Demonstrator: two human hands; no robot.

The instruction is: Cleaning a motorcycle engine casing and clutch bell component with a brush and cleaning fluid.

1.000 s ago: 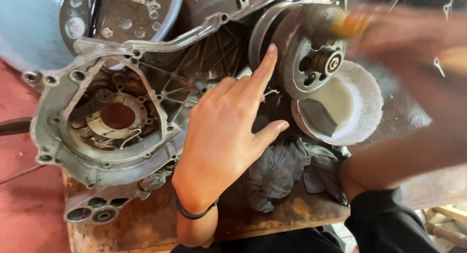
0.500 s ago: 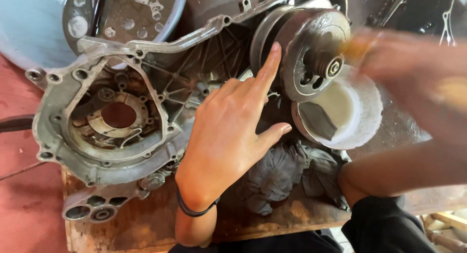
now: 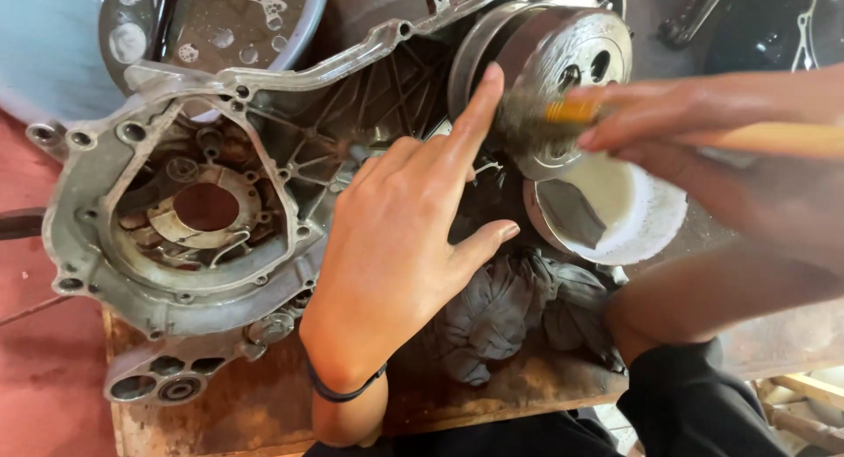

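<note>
Gripping a brush point(image 3: 703, 127) lying crosswise, bristles leftward on the drum point(image 3: 563, 61), right hand point(image 3: 694, 132) stays clenched.

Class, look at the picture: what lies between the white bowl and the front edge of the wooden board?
In the head view, a crumpled grey rag lies between the white bowl and the wooden board edge.

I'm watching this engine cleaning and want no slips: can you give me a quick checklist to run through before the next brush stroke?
1. Left hand steadies the round drum, index fingertip on its rim: ok.
2. Right hand grips the brush: ok, though blurred.
3. Bristles on the drum face: ok.
4. White bowl upright below the drum: ok.
5. Grey rag within reach: ok.
6. Engine casing seated firmly on the wooden board: cannot tell.
</note>
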